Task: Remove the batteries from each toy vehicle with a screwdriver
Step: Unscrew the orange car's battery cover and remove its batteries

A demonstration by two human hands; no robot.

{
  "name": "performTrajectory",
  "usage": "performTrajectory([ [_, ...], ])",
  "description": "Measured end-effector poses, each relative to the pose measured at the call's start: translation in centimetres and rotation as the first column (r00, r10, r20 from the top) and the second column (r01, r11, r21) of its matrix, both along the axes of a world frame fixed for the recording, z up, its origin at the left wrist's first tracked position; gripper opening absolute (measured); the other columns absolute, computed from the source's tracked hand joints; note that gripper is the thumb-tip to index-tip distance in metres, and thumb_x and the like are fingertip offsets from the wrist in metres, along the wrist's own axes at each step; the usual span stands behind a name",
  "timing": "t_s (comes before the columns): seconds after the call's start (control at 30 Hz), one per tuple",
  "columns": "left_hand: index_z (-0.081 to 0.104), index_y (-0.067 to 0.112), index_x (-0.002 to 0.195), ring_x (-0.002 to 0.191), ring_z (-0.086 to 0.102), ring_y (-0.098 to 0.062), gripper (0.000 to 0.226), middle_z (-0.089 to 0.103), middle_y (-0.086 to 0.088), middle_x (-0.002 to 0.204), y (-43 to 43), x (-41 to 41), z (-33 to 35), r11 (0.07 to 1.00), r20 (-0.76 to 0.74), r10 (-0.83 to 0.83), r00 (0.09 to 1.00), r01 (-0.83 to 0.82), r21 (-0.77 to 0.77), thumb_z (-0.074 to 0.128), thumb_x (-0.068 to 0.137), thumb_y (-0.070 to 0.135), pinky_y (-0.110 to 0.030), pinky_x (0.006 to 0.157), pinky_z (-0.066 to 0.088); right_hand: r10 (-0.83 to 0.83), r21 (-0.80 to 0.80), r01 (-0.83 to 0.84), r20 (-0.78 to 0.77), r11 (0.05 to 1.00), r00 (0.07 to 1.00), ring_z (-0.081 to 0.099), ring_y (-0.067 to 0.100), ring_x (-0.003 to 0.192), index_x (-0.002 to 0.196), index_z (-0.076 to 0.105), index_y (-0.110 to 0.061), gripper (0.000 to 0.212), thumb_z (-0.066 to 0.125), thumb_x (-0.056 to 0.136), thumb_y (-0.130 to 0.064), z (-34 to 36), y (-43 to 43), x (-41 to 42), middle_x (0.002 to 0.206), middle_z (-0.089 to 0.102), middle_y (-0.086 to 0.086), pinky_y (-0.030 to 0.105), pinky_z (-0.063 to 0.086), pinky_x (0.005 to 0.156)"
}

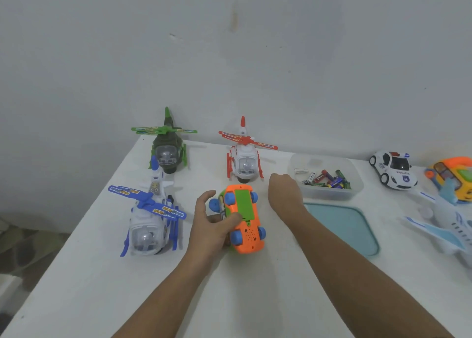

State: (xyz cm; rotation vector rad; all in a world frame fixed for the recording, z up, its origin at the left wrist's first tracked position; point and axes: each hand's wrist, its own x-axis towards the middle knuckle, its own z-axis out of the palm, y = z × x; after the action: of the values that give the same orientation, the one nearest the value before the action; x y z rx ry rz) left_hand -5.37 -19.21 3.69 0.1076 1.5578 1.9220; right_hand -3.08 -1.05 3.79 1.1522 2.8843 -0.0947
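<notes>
Upside-down orange car (249,235) mid-table, green batt. cover (242,203) on.

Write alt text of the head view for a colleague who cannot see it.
The left hand grips an upside-down orange toy car on the white table, thumb against its green battery cover. The right hand, fingers curled under, is beside a clear tub of loose batteries. A green helicopter, red helicopter and blue helicopter stand behind and left.

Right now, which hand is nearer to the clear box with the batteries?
The right hand. It is close beside the left wall of the clear battery box. The left hand is farther to the left, gripping the upturned orange toy car.
</notes>
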Motion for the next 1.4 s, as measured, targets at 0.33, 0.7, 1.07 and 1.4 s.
performTrajectory([
  [0.33,0.037,0.019,0.114,0.065,0.065,-0.011,0.047,0.066,-0.010,0.090,0.3,-0.4,0.0,0.997,-0.088,-0.005,0.996,-0.002,-0.072,0.073,0.084,0.025,-0.018,0.055,0.051,-0.366,-0.776,-0.317,-0.561,0.546,0.742,0.064,-0.006,0.098,0.130,0.052,-0.039,0.035,0.056,0.095,-0.041,2.0,-6.6,6.2,0.109,0.054,-0.047,0.038,0.057,0.088],
  [0.7,0.064,0.010,0.095,0.084,0.070,-0.022,0.019,0.072,-0.011,0.098,1.5,-0.2,-0.2,0.991,-0.113,0.104,0.988,-0.093,0.096,0.073,0.081,0.001,-0.033,0.068,0.060,-0.681,-0.767,-0.640,-0.440,-0.054,0.585,0.060,0.037,0.118,0.138,0.049,-0.008,0.060,0.066,0.081,-0.010,-0.1,-4.0,7.2,0.130,0.061,0.018,0.047,0.054,0.092],
  [1.07,0.073,0.005,0.106,0.087,0.075,-0.031,0.022,0.076,-0.017,0.099,2.2,-0.6,0.4,0.975,0.105,-0.223,0.969,0.222,0.022,0.066,0.089,0.016,-0.041,0.078,0.062,-0.659,-0.767,-0.630,-0.410,-0.126,0.631,0.059,0.037,0.118,0.137,0.050,-0.004,0.067,0.076,0.080,-0.027,-1.6,-2.0,6.9,0.132,0.059,0.021,0.046,0.055,0.088],
  [1.4,0.073,0.016,0.090,0.063,0.074,-0.015,0.010,0.077,-0.003,0.075,3.3,-0.4,0.0,0.993,-0.087,-0.093,0.992,0.087,-0.077,0.065,0.092,0.009,-0.024,0.052,0.057,-0.410,-0.819,-0.359,-0.545,0.447,0.732,0.069,0.017,0.102,0.110,0.069,-0.023,0.023,0.047,0.102,-0.021,-1.8,-2.0,6.1,0.104,0.074,-0.003,0.038,0.055,0.092],
])
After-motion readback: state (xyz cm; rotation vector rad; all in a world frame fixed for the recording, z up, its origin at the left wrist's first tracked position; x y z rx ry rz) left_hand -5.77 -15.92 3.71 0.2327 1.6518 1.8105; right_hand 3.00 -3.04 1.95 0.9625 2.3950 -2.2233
